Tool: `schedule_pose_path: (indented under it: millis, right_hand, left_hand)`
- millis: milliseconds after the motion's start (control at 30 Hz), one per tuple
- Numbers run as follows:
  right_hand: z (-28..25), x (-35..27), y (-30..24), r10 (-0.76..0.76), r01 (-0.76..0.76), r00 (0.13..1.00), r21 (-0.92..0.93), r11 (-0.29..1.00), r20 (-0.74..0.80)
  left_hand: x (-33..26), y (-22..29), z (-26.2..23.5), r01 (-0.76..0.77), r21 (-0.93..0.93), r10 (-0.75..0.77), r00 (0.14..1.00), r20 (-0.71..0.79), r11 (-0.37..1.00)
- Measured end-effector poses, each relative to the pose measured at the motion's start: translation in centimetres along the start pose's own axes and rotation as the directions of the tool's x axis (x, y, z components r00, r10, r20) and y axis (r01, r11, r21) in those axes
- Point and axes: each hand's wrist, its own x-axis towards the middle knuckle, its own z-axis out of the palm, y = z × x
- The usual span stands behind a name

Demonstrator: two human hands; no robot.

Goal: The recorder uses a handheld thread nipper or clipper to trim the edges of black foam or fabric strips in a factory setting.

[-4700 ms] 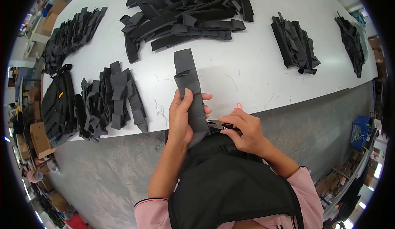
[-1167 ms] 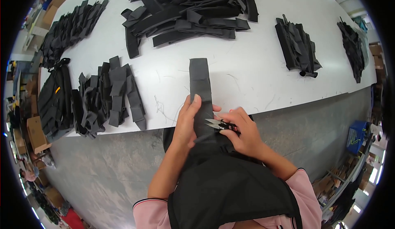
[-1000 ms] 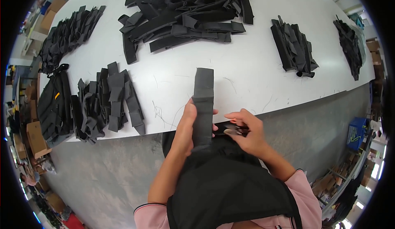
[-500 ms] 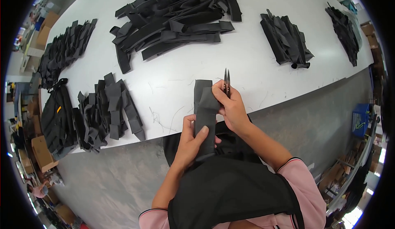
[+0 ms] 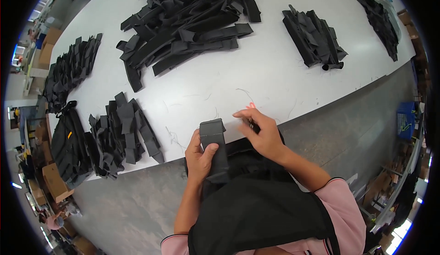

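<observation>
The left hand [image 5: 200, 156] clamps a flat black rectangular fabric strip [image 5: 213, 146] at the near edge of the white surface [image 5: 275, 76], thumb on top. The right hand [image 5: 262, 133] hovers just right of it, fingers half curled around what may be small dark snips. To work cleanly, I would keep the strip pressed flat and taut, its far end resting on the surface. The tool is mostly hidden by the fingers; the strip's near end merges into the dark apron [image 5: 256, 213], so its length cannot be told.
</observation>
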Motion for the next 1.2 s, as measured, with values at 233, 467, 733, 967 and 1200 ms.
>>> schedule_pose_path:
  millis: [233,467,733,967,1200]
  right_hand:
    - [-1.5,-1.1,-1.6,-0.234,0.261,0.964,-0.28,0.924,0.129]
    - [-1.3,-1.2,-1.4,-0.372,0.361,0.927,-0.361,0.86,0.042]
    - [-0.8,-0.5,-1.8,-0.378,0.393,0.919,-0.302,0.868,0.11]
    - [-0.3,-0.1,-2.2,-0.375,0.404,0.915,-0.333,0.852,0.152]
    - [-0.2,-0.4,-1.5,-0.38,0.401,0.916,-0.315,0.86,0.13]
  left_hand:
    - [0.4,0.6,0.4,0.0,0.035,0.0,1.0,0.013,0.999]
    - [0.5,1.3,0.6,-0.094,0.258,0.091,0.996,0.022,0.962]
    - [0.7,1.3,0.6,-0.229,0.373,0.197,0.973,0.122,0.899]
    - [0.6,1.5,0.5,-0.282,0.449,0.237,0.959,0.154,0.848]
    - [0.6,1.7,0.4,-0.275,0.45,0.216,0.96,0.178,0.85]
